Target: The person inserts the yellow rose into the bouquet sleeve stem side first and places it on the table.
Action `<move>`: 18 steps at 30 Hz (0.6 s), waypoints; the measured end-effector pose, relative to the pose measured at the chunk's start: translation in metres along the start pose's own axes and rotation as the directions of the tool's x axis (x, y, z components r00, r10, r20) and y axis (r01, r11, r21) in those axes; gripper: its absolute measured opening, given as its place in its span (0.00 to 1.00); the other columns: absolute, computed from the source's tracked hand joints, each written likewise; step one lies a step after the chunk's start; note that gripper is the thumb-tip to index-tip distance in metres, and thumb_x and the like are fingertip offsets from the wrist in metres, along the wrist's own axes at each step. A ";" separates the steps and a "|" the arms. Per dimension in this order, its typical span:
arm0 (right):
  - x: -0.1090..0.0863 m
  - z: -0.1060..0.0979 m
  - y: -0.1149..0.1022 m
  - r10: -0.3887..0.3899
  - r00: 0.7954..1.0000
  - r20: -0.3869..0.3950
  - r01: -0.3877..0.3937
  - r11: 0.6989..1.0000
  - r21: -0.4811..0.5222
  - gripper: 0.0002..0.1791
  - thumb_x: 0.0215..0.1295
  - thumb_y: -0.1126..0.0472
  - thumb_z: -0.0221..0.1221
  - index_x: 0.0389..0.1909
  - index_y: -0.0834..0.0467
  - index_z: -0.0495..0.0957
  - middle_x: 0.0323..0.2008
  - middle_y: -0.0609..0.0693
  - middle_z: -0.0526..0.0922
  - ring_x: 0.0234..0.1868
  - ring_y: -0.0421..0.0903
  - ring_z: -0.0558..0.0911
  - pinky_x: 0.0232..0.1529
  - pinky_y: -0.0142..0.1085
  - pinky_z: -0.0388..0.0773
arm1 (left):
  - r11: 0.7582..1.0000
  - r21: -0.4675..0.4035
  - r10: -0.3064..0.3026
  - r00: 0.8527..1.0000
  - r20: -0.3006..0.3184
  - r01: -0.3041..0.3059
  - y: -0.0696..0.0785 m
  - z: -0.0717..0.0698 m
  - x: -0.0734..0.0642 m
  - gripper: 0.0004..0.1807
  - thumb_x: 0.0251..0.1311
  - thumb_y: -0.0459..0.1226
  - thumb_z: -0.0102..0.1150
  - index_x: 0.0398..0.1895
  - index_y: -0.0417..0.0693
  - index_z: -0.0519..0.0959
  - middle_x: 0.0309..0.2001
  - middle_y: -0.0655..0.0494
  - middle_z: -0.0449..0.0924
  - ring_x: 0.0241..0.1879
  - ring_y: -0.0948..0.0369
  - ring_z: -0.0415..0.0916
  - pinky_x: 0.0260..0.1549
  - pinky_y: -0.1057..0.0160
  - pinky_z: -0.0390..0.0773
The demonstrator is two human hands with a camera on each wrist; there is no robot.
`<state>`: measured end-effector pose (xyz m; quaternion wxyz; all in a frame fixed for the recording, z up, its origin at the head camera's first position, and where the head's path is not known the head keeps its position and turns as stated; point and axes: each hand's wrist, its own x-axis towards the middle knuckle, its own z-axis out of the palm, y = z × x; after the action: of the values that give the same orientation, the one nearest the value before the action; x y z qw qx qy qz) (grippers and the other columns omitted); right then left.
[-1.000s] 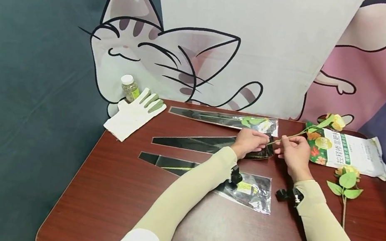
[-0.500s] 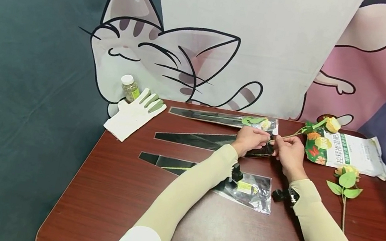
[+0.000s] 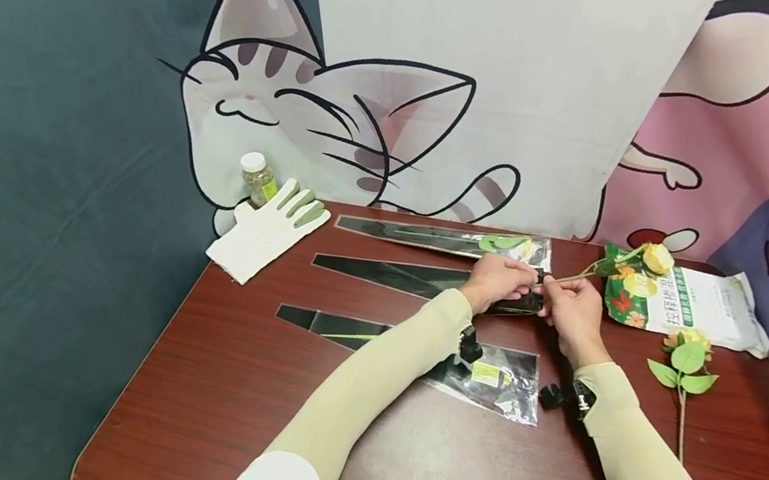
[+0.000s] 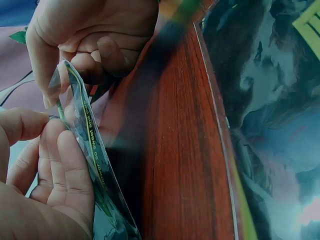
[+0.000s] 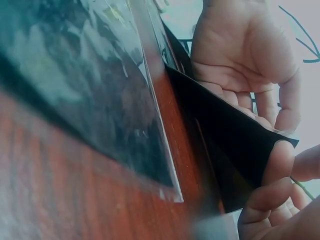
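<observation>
My left hand pinches the open wide end of a flower sleeve, black on one side and clear on the other. In the left wrist view, a green stem runs inside the sleeve's clear face. Close beside it, my right hand holds the stem of a yellow artificial rose between thumb and fingers at the sleeve's mouth. The bloom points away to the right, above a printed bag. In the right wrist view, the black face stretches between both hands.
Behind lies a sleeve with a rose inside; nearer, another sleeve lies flat, partly under the left forearm. A second yellow rose rests at right beside the fertilizer bag. White glove and jar sit far left.
My right hand has moved left toward the left hand, bringing the rose with it, so its stem reaches farther into the sleeve. The sleeve's narrow end has slid slightly right.
</observation>
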<state>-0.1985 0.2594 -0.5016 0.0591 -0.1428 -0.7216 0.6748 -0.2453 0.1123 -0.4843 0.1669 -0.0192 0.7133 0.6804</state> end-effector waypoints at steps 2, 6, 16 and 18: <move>0.000 0.000 0.000 -0.001 1.000 -0.007 0.001 1.000 0.014 0.11 0.77 0.55 0.62 0.42 0.54 0.68 0.22 0.34 0.87 0.13 0.33 0.77 0.12 0.27 0.72 | 1.000 -0.002 0.002 1.000 0.001 -0.002 0.000 0.000 0.001 0.05 0.65 0.31 0.70 0.38 0.46 0.93 0.24 0.58 0.88 0.20 0.70 0.80 0.23 0.76 0.84; -0.001 0.000 -0.001 -0.002 1.000 -0.015 0.003 0.998 0.065 0.12 0.75 0.58 0.64 0.44 0.53 0.68 0.23 0.35 0.88 0.13 0.33 0.77 0.12 0.27 0.71 | 1.000 0.005 0.006 1.000 -0.002 -0.006 0.000 0.000 0.002 0.05 0.64 0.31 0.70 0.38 0.46 0.93 0.23 0.60 0.87 0.21 0.71 0.80 0.25 0.74 0.86; -0.003 -0.005 -0.001 0.008 0.999 -0.033 -0.004 0.994 0.111 0.09 0.82 0.51 0.54 0.46 0.53 0.71 0.27 0.37 0.91 0.14 0.37 0.81 0.12 0.29 0.73 | 1.000 0.030 0.005 1.000 0.003 -0.005 0.000 -0.004 0.001 0.08 0.65 0.32 0.71 0.44 0.42 0.92 0.26 0.58 0.89 0.24 0.69 0.82 0.27 0.73 0.87; -0.003 -0.006 -0.001 -0.007 0.998 -0.066 0.015 0.992 0.122 0.13 0.83 0.50 0.54 0.46 0.57 0.76 0.29 0.37 0.90 0.15 0.37 0.81 0.13 0.29 0.73 | 1.000 0.026 0.005 1.000 0.002 -0.005 0.000 -0.004 0.001 0.08 0.65 0.32 0.71 0.45 0.42 0.92 0.27 0.58 0.89 0.24 0.69 0.82 0.28 0.73 0.87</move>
<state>-0.1944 0.2643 -0.4995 0.0949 -0.1570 -0.6773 0.7125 -0.2470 0.1086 -0.4841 0.1659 -0.0145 0.7220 0.6715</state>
